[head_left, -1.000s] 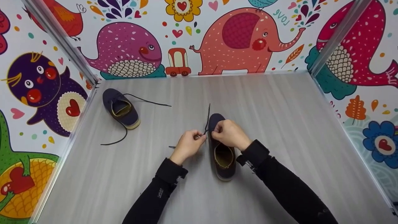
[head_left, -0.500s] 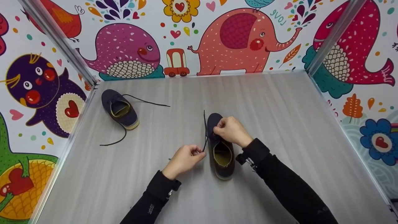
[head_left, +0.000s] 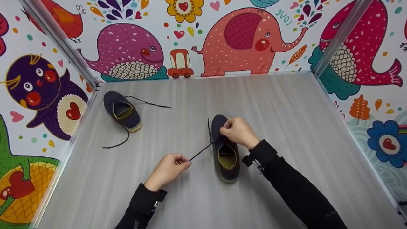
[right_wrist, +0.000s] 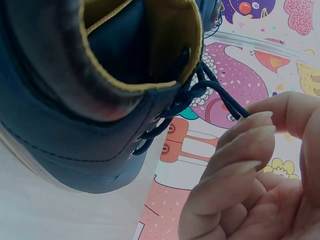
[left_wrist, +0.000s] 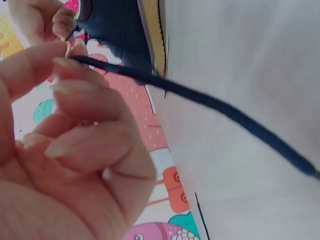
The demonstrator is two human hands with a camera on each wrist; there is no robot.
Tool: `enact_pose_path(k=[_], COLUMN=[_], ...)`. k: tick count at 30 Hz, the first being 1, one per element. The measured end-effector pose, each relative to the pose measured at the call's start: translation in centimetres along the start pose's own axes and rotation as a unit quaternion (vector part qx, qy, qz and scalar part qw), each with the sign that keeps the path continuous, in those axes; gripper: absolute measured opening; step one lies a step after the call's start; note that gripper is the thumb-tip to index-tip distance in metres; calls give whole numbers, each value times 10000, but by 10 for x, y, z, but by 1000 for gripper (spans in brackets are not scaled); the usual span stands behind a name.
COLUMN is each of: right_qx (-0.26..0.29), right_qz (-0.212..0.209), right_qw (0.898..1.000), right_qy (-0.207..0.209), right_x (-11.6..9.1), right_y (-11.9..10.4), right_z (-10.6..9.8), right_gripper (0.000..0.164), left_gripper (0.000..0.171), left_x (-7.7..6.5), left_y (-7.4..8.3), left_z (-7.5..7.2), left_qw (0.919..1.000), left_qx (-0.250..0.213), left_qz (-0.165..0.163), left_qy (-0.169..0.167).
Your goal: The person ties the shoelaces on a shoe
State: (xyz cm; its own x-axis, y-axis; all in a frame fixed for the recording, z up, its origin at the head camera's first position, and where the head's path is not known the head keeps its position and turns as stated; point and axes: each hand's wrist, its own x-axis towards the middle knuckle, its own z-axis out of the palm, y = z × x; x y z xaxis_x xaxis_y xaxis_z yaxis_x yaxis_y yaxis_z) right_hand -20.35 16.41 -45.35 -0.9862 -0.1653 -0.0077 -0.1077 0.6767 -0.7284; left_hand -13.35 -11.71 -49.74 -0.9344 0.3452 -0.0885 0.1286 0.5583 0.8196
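Near the middle of the surface [head_left: 286, 105], upright with toe toward the far edge, one shoe [head_left: 226, 156]. Off its left side, pinched in the left grip [head_left: 168, 168], one lace [head_left: 201, 152], slanting from the shoe toward the near left corner, with a tail beyond the pinch. Above the shoe's front, pinched in the right grip [head_left: 240, 131], a loop [right_wrist: 225, 96] of lace. Close to the far left corner, upright, a second shoe [head_left: 123, 110] with loose laces [head_left: 151, 103]. Along the far edge, a printed wall [head_left: 235, 58].
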Motion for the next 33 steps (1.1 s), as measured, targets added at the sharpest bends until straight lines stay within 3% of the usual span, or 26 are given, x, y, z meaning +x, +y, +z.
enact_pose_path(k=[9,19,24,27,30,33], right_qx=[-65,-61,-92,-109,-70,9], right_qz=[-49,-120,-115,-103,-134,-169], right_qw=[10000,9999,9999,9999,9999,9998], right_qy=[-12,33,27,17,-13,-51], right_x=[1,0,-1,-1,-2,-3], right_y=[0,0,0,-1,-2,-3], right_z=[-2,-3,-4,-4,-4,-3], right_gripper=[20,19,19,19,19,19], left_gripper=[5,11,18,21,22,20], left_x=[-7,-16,-16,-13,-9,-4], left_y=[-5,-12,-9,-5,0,7], left_z=[-20,-47,-53,-52,-49,-43], left_qw=[9994,9983,9976,9930,9818,9652], left_qx=[141,203,-407,-1055,-1837,-2578], left_qz=[-87,-285,-404,-464,-476,-431], left_qy=[-297,-472,-388,-268,-93,85])
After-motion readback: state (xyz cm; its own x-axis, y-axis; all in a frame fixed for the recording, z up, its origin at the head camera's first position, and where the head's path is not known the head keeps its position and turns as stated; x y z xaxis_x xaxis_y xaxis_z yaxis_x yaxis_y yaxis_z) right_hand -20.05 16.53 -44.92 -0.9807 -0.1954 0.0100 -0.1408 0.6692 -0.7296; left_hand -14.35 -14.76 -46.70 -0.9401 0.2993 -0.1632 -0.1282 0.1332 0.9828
